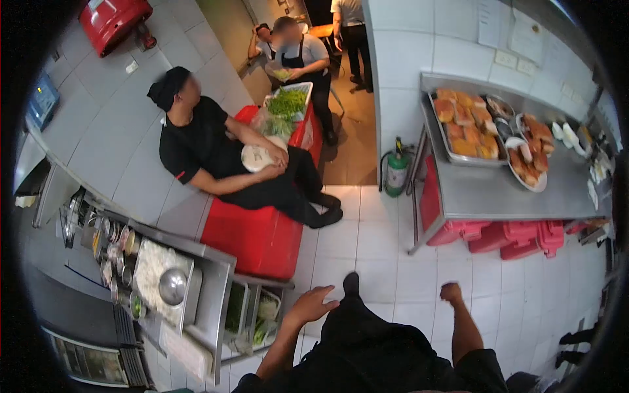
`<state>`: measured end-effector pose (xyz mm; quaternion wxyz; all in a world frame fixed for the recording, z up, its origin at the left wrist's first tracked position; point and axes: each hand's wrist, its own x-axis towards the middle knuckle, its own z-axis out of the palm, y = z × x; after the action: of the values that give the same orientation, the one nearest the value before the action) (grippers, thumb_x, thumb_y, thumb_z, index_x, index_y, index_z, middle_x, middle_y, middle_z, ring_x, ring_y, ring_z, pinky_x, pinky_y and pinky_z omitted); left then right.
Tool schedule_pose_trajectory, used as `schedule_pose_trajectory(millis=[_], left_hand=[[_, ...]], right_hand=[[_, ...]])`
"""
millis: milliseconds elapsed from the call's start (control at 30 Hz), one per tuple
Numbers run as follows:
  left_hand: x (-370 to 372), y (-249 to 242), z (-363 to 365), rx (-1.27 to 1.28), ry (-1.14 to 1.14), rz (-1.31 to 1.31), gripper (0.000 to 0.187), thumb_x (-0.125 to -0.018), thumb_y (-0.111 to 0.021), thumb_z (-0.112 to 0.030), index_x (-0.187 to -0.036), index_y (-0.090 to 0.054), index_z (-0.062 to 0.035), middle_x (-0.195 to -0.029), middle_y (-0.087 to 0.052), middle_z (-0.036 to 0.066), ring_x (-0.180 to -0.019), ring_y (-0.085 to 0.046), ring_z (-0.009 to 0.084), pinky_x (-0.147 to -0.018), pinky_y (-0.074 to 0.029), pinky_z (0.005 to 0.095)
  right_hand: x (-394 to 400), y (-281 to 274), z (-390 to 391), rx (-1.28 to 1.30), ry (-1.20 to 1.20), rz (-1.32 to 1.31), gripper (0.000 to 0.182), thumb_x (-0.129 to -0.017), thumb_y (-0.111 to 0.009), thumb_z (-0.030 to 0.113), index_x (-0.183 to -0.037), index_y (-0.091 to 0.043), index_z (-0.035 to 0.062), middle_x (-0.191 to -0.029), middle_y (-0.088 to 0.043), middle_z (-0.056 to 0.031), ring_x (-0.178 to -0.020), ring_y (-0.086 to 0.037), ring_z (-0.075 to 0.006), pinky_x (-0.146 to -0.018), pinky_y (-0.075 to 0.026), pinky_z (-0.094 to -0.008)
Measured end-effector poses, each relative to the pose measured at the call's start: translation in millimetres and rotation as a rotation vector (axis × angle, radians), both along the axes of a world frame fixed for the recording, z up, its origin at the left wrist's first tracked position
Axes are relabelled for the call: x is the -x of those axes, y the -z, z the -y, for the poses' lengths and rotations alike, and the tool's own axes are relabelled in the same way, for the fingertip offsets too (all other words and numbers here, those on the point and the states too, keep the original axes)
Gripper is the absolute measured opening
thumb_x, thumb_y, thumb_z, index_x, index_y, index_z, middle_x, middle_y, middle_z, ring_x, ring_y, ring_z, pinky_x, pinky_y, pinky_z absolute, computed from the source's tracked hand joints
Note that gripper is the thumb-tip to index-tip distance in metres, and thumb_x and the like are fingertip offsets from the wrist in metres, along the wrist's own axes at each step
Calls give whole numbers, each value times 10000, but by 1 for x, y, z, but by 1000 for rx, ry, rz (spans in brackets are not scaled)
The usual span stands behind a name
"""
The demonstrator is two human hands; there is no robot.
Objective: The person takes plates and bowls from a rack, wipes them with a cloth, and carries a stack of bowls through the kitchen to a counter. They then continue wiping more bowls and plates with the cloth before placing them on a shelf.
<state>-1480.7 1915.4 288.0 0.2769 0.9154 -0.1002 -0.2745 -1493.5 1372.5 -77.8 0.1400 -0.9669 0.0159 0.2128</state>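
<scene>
My left hand (313, 305) hangs in front of my body with its fingers stretched out and nothing in them. Nearest to it is the steel counter (219, 268) on the left, with bins of green vegetables (265, 321) beneath. On that counter, a metal bowl (173, 286) rests in a tray of white food (152, 265), probably rice. My right hand (451, 293) is out to the right over the tiled floor, its fingers curled closed with nothing visible in them. Both hands are apart from every object.
A person sits on a red chest (255, 239), holding a round, pale item (262, 154). Greens fill a white basket (306, 88) near other people at the doorway. A fire extinguisher (396, 171) stands by a steel table (485, 203) bearing a tray of browned food (466, 124); pink-red containers sit below.
</scene>
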Motion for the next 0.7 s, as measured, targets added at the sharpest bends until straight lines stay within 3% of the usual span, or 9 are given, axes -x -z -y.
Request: schedule_pose_trajectory(millis=[33, 100, 167, 233, 300, 433, 500, 600, 700], left_hand=[[-28, 0, -10, -19, 8, 6, 651, -889, -603, -442, -1388, -459, -49, -1358, -507, 227, -1268, -471, 382, -1066, -369, 422], [-73, -4, -29, -62, 23, -6, 654, -890, -601, -442, -1392, -453, -50, -1365, -501, 225, -1273, -466, 382, -1072, -360, 434], [-128, -13, -44, -35, 62, 72, 631, -899, -589, -424, -1394, -453, -56, -1372, -491, 230, -1264, -466, 394, -1070, -358, 451], [-186, -29, -46, -39, 109, 132, 614, -904, -585, -409, -1389, -457, -55, -1370, -490, 235, -1257, -470, 399, -1066, -360, 454], [-241, -46, -40, -47, 140, 173, 595, -908, -583, -389, -1382, -462, -49, -1370, -484, 243, -1253, -468, 405, -1060, -363, 462], [-329, -89, -9, 29, 233, 280, 594, -914, -599, -373, -1389, -451, -48, -1381, -478, 237, -1286, -446, 401, -1090, -346, 429], [-369, -84, 4, 43, 289, 252, 579, -911, -598, -370, -1377, -465, -53, -1357, -500, 229, -1265, -466, 393, -1078, -359, 423], [-420, -77, 20, 101, 303, 239, 571, -897, -611, -364, -1353, -483, -45, -1314, -531, 222, -1239, -490, 374, -1061, -372, 420], [-473, -57, 27, 79, 253, 222, 559, -902, -607, -357, -1347, -487, -41, -1305, -536, 220, -1231, -498, 369, -1056, -377, 413]], right_hand=[[1, -1, -12, 166, -371, 156, 147, -736, -668, 218, -686, -680, 81, -687, -693, -48, -528, -633, -171, -475, -505, -340], [8, 83, -20, -254, 85, -231, 158, -719, -682, 243, -726, -688, 85, -684, -683, -34, -527, -628, -157, -470, -507, -321], [-15, -10, -83, 23, 35, -482, 160, -716, -690, 266, -739, -699, 108, -672, -674, -27, -556, -646, -177, -515, -526, -344], [-37, -39, -115, 77, -153, -250, 118, -710, -673, 237, -702, -714, 127, -688, -689, -54, -623, -676, -232, -563, -535, -383], [-51, 16, -128, 73, 204, 113, 150, -709, -632, 242, -684, -713, 119, -731, -703, -83, -682, -687, -263, -613, -542, -424], [-155, -67, -164, -161, 484, 23, 296, -820, -566, 284, -884, -684, 20, -901, -674, -223, -858, -637, -432, -754, -512, -506], [-197, -34, -157, -74, 295, 288, 282, -826, -560, 265, -878, -707, 29, -901, -682, -232, -873, -647, -414, -779, -508, -494], [-297, -133, -183, -268, 414, 156, 310, -828, -581, 267, -923, -710, 2, -915, -685, -235, -918, -654, -402, -813, -515, -461], [-375, -109, -174, -360, 472, 118, 314, -813, -608, 265, -948, -709, 1, -885, -688, -219, -862, -673, -365, -795, -522, -420]])
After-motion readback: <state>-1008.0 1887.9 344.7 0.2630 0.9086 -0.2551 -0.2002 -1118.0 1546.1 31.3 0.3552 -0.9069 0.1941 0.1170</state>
